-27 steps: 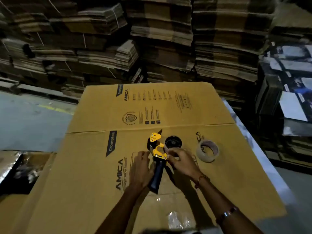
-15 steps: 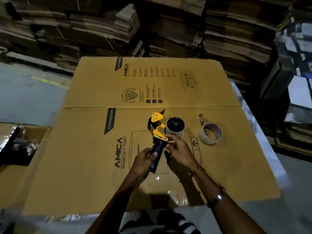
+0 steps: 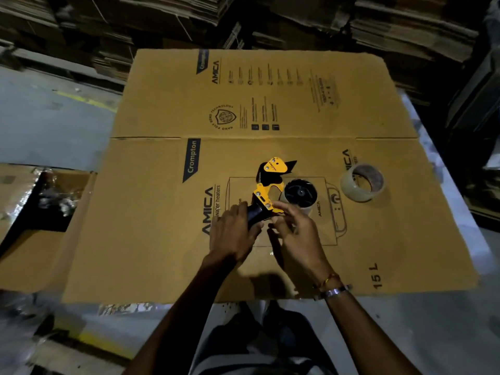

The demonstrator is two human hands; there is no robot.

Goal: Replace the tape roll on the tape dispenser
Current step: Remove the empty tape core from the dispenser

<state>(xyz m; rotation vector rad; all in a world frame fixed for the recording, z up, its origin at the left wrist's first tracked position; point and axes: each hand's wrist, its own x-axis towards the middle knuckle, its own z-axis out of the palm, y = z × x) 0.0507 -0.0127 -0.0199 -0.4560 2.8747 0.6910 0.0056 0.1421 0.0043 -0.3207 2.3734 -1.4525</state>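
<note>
Tape dispenser (image 3: 267,185) lies on flattened cardboard (image 3: 162,226), long axis running away from the person, yellow head farthest, left hand (image 3: 234,234) gripping its dark handle, right hand (image 3: 295,231) pinching its near frame, spare tape roll (image 3: 362,182) well right

dim light | flattened cardboard stacks (image 3: 392,25) behind | grey floor (image 3: 54,131) left

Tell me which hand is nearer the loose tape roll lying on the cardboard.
Right. The right hand is at the dispenser, between it and the loose tape roll; the left hand holds the handle, farther away.
</note>
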